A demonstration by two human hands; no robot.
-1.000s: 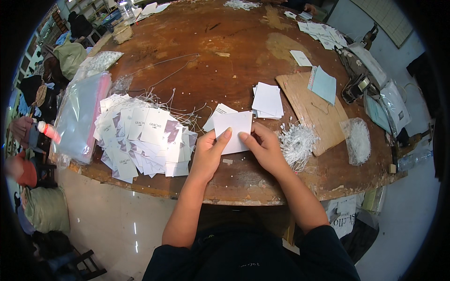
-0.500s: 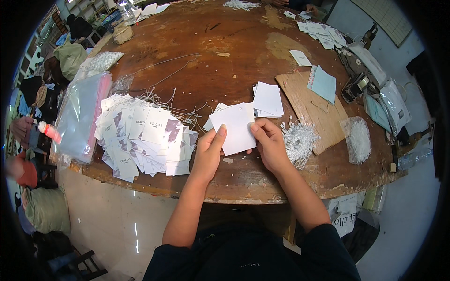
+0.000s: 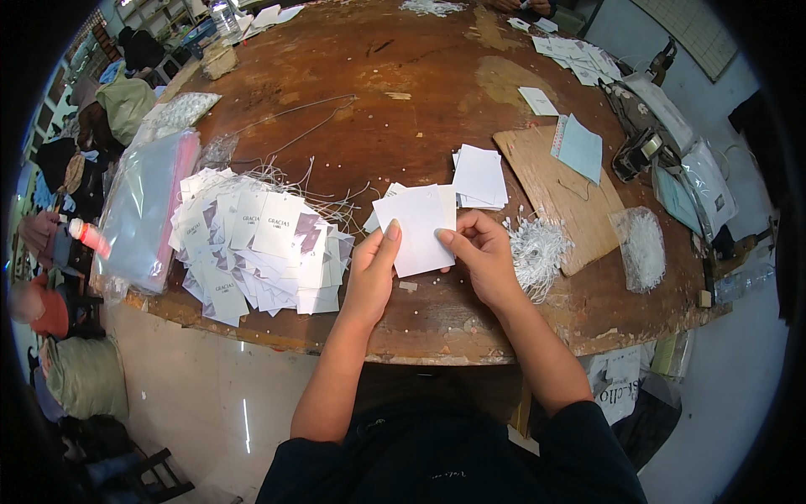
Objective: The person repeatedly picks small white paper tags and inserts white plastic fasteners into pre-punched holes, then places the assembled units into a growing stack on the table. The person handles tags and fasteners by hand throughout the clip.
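Note:
Between my hands is a white card tag, its blank face toward me; whether more cards lie behind it I cannot tell. My left hand pinches its left edge, thumb on top. On its right edge, my right hand also grips it, thumb pressed on the face and fingers curled behind. Just beyond lie loose white cards and a neat stack of blank cards. Beside my right hand spreads a bundle of white tag strings. To the left is a large heap of printed hang tags with strings attached.
Clear plastic bags lie at the table's left edge. A wooden board carries a light blue card. Right of it sits a bag of strings. Another person's hands are at the far edge, near scattered cards.
My right thumb has slid inward and a little lower on the card's face. At the far edge, the other person's hands have shifted.

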